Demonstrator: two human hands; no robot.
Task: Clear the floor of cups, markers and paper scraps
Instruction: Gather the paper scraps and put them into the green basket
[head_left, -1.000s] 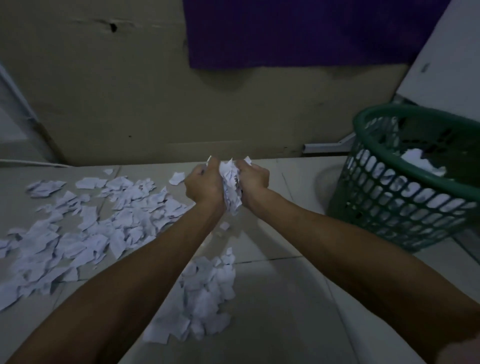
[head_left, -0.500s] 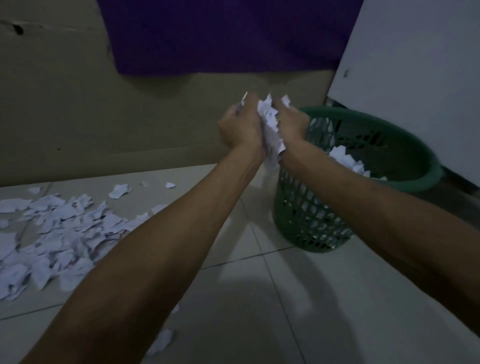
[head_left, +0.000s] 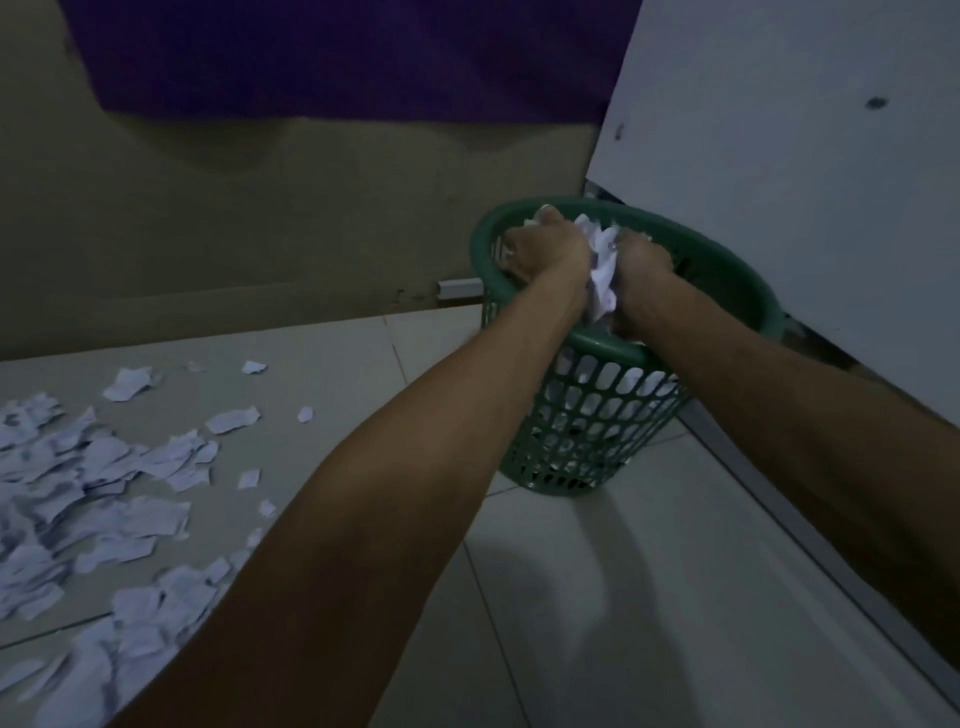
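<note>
A bunch of white paper scraps is squeezed between my two hands over the mouth of a green plastic basket. My left hand grips the bunch from the left, my right hand from the right, fingers curled round it. Both hands sit just inside the basket's rim. More white paper shows through the basket's holes. Many loose paper scraps lie spread on the tiled floor at the left.
The basket stands in the corner between a beige wall and a white panel on the right. A dark purple cloth hangs on the wall. Bare tiles lie in front of the basket.
Both hands carried the bunch of scraps up from the floor and to the right, and now hold it lower, inside the basket's rim.
</note>
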